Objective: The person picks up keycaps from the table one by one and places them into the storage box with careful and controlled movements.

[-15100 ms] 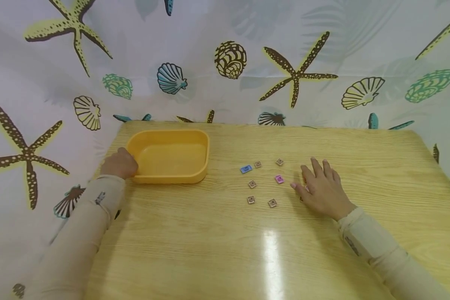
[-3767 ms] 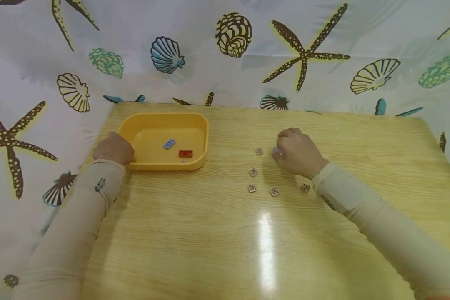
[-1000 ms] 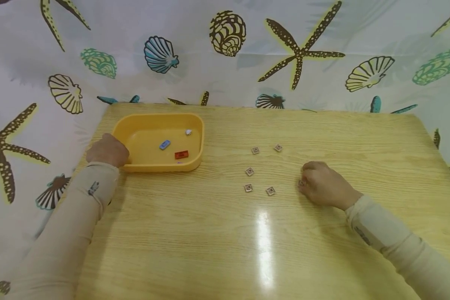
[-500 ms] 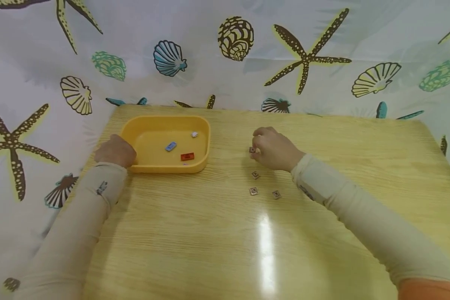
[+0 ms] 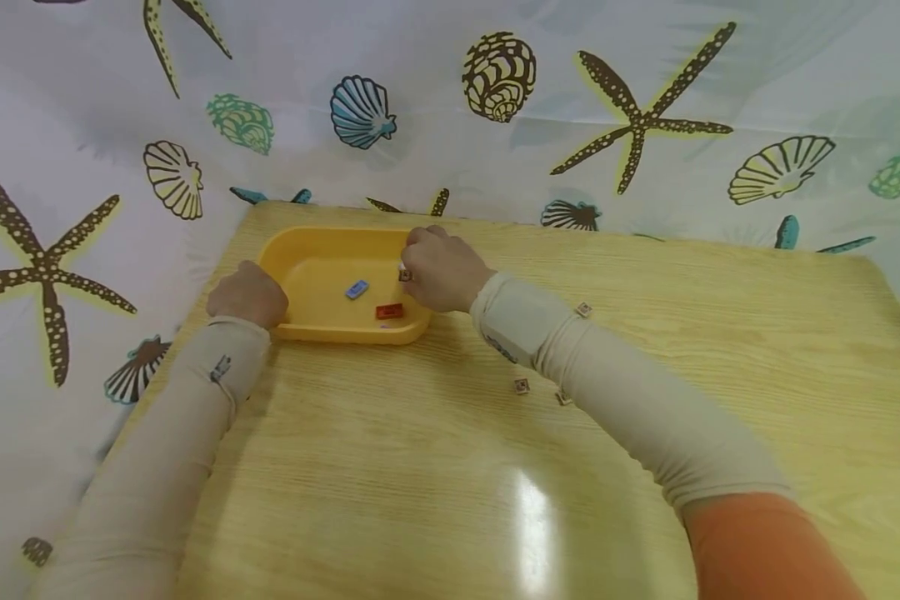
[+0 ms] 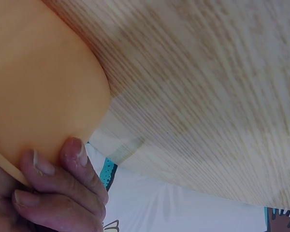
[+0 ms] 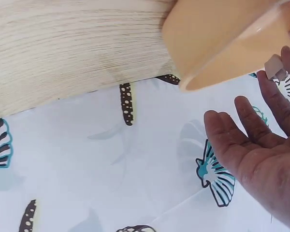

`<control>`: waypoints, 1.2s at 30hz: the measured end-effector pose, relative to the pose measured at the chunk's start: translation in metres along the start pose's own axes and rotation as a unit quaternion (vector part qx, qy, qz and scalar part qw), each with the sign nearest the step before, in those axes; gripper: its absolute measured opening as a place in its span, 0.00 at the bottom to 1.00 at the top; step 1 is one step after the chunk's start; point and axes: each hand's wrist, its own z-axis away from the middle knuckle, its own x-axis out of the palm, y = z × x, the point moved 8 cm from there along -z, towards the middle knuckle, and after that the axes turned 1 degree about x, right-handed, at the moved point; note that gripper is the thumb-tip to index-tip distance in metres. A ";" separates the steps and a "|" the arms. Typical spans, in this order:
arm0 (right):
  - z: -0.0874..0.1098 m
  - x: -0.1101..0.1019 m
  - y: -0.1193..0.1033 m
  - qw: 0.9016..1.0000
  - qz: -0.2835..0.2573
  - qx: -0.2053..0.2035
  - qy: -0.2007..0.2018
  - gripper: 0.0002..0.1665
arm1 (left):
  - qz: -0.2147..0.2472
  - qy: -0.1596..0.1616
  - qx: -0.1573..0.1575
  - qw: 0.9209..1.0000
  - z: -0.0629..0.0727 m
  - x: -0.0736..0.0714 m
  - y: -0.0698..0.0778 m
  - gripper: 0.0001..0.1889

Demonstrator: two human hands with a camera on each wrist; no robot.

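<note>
My left hand [image 5: 247,296] grips the left end of the yellow tray [image 5: 330,335]; in the left wrist view its fingers [image 6: 53,181] curl against the tray's outer wall below the rim. My right hand [image 5: 446,271] is over the tray's right rim, pinching a small brown square piece with a dark marking [image 5: 405,276]. In the right wrist view this small beige piece [image 7: 275,66] shows between the fingertips, above the tray's inside. A blue rectangular piece [image 5: 357,289] and a red one [image 5: 389,312] lie on the tray floor, with a purple sliver [image 5: 385,327] behind the front wall.
Small brown square pieces lie on the wooden table [image 5: 390,467]: one right of the forearm [image 5: 583,309], one in front of it [image 5: 521,386], and another partly covered by the sleeve [image 5: 563,398]. A shell-and-starfish patterned curtain [image 5: 435,150] hangs behind and left of the table.
The right hand has come left from the table to the tray with a brown square piece. Earlier, the tray held nothing; blue, red and other pieces went in since. The left hand stays.
</note>
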 end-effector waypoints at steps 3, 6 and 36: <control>-0.007 -0.002 -0.007 1.000 0.000 -0.002 0.000 0.10 | 0.000 -0.001 0.002 1.000 0.000 0.000 0.001 0.22; -0.011 -0.003 -0.010 1.000 0.002 -0.002 0.006 0.11 | -0.001 0.001 0.002 1.000 0.001 -0.001 0.001 0.21; 0.139 0.056 0.179 0.979 -0.006 0.201 0.036 0.30 | -0.028 -0.003 0.008 1.000 0.002 0.001 0.004 0.23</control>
